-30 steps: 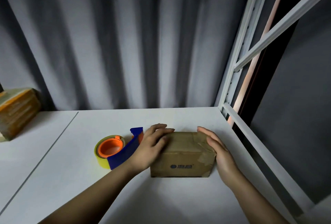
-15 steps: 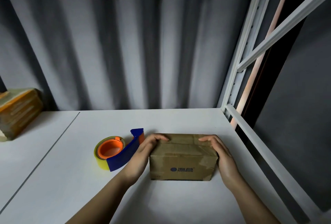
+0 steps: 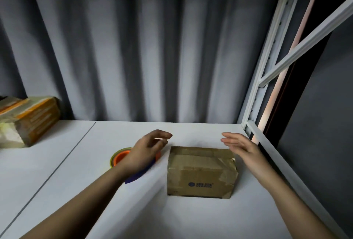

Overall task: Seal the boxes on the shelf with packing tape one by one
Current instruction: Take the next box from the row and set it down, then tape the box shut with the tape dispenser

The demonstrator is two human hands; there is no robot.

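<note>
On the white shelf [image 3: 191,219] sits the cardboard box [image 3: 200,172]. Left of the box, the left hand [image 3: 145,152] hovers spread over the tape dispenser [image 3: 122,157]. Right of the box, the right hand [image 3: 242,146] hangs spread, holding nothing.

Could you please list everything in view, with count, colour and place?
box: one, brown, on the shelf, centre right
tape: one, yellow roll, orange core, blue handle, left of the box, partly behind the left hand
bundle: one, brown and orange, far left on the shelf
shelf: one, white
frame: one, white, right side
curtain: one, grey, behind
left hand: open, above the tape
right hand: open, beside the box
</note>
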